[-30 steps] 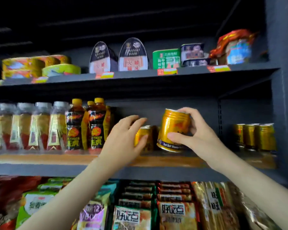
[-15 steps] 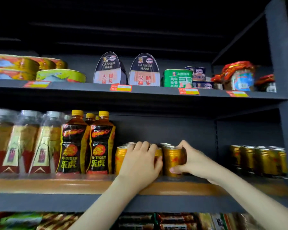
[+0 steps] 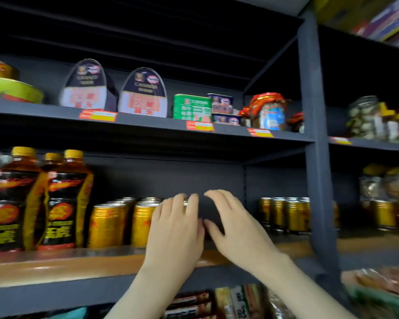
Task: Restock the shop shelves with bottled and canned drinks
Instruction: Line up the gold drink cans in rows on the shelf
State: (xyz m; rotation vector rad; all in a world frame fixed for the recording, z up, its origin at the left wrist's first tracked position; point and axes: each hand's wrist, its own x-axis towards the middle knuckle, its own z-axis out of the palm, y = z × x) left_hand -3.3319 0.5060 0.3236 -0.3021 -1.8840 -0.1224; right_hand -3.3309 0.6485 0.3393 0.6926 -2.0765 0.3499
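A second earlier the right hand (image 3: 235,226) had been lifting a gold can (image 3: 185,203) to the middle shelf (image 3: 67,265), and half a second earlier it was setting it down at the right end of the row. Now that hand had let go. Its fingers were spread and relaxed, with only the dark back of the shelf showing between thumb and fingers. The left hand (image 3: 175,226) lay straight-fingered in front of the row of cans (image 3: 106,224) at the centre of the frame, gripping nothing (the blur hid whether it actually touched one). The placed can was most likely the one behind that hand, with only a silver rim showing between its fingers. The Hi-Tiger bottles (image 3: 62,203) stood at the left of the frame, and a second cluster of cans (image 3: 283,215) sat at the right, well apart. I judged this can shelved, with room for more in the gap between the clusters.
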